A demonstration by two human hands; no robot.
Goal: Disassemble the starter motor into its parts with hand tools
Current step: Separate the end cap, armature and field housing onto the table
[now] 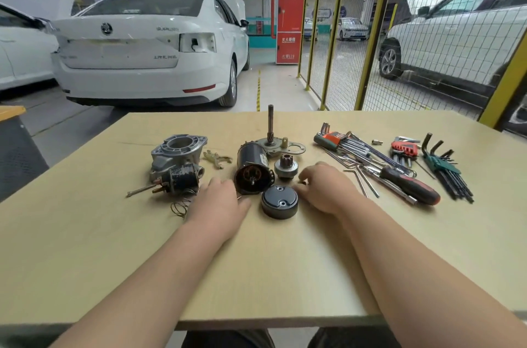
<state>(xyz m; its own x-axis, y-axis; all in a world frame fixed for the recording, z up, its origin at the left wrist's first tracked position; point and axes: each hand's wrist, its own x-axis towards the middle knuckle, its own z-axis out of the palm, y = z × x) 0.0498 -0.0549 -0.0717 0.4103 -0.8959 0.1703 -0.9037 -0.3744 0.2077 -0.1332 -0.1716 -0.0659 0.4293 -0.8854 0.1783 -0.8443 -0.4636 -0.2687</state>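
Two hands flank the motor body (252, 173) lying on the table (114, 233), left hand (219, 200) flat and relaxed, right hand (323, 189) curled, grip unclear; seemingly heavy and roll-prone, it wants holding round its barrel.

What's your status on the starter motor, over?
Left hand open beside motor housing. Right hand curled at small part by end cap, grip unclear. Nothing blocking.
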